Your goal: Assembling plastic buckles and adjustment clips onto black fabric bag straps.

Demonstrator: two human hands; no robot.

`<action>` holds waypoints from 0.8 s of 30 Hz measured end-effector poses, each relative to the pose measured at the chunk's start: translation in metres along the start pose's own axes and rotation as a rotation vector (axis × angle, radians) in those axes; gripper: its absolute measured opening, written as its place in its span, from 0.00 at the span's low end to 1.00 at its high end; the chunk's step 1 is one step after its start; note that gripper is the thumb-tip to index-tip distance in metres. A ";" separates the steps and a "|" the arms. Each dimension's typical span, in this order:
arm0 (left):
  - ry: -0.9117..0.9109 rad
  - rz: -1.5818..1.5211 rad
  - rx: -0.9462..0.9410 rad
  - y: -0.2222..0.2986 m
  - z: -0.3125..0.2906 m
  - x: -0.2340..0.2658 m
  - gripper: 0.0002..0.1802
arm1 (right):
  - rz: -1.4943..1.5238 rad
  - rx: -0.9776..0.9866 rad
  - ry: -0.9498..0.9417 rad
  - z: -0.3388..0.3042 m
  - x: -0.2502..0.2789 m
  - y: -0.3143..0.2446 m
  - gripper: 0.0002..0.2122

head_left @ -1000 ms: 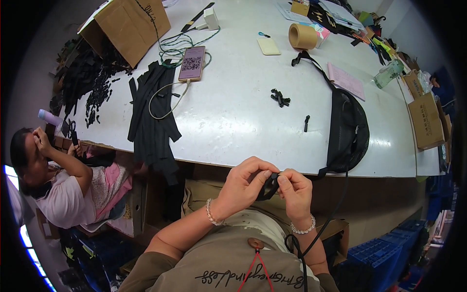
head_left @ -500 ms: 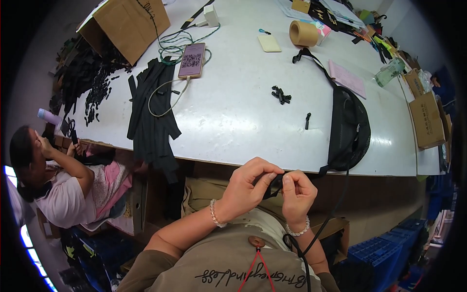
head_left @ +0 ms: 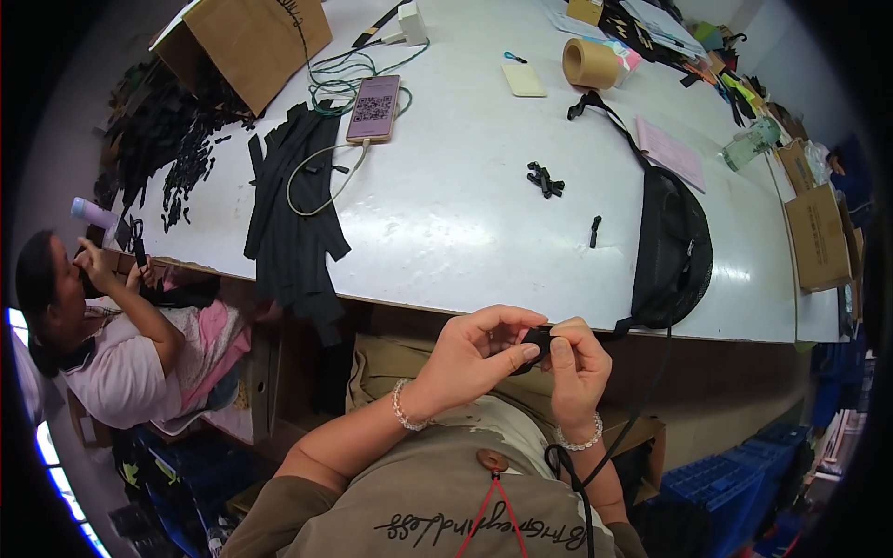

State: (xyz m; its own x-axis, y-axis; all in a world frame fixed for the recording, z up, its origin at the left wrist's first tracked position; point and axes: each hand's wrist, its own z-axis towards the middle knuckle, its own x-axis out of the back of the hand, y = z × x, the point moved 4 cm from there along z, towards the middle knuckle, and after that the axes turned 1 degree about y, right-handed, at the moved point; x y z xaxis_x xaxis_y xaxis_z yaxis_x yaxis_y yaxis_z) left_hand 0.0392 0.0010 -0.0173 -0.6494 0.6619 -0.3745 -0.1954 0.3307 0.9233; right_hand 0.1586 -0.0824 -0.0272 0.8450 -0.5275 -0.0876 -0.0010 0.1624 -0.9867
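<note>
My left hand (head_left: 465, 363) and my right hand (head_left: 579, 372) meet just off the table's near edge. Between their fingertips they pinch a small black strap piece (head_left: 537, 341), partly hidden by the fingers. A black waist bag (head_left: 672, 246) lies on the table to the right, its strap stretching away toward the back. Nearest beyond my hands is a single small black fitting (head_left: 595, 232), and farther off lies a small pile of similar black pieces (head_left: 544, 180).
Black fabric strips (head_left: 293, 209) hang over the table edge at left, beside a cabled phone (head_left: 374, 109). A cardboard box (head_left: 251, 46) stands far left; a tape roll (head_left: 589, 63) sits at the back. Another person (head_left: 130, 363) sits at left. A black cord (head_left: 642, 395) runs by my right arm.
The black strap piece has turned and shows more between my fingers, with my left fingers spread wider around it. At left, the other person's raised hand has moved away from the head.
</note>
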 end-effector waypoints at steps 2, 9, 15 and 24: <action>0.000 -0.031 0.012 -0.003 0.001 0.001 0.16 | 0.026 0.046 -0.017 0.001 0.001 -0.001 0.03; 0.055 -0.054 0.056 -0.014 0.001 0.006 0.18 | 0.066 -0.115 -0.005 0.002 -0.003 -0.002 0.05; 0.057 -0.080 -0.009 -0.018 0.002 0.006 0.21 | 0.182 -0.207 0.009 0.003 -0.002 0.005 0.05; 0.033 -0.104 0.102 -0.021 0.003 0.005 0.10 | 0.210 -0.114 0.042 0.003 -0.006 0.003 0.05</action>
State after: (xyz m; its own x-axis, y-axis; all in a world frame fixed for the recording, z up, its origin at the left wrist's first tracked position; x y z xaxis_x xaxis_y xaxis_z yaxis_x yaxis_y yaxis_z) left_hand 0.0422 -0.0004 -0.0388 -0.6539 0.5981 -0.4633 -0.1887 0.4641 0.8654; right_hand 0.1554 -0.0765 -0.0290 0.7968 -0.5267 -0.2962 -0.2368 0.1788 -0.9550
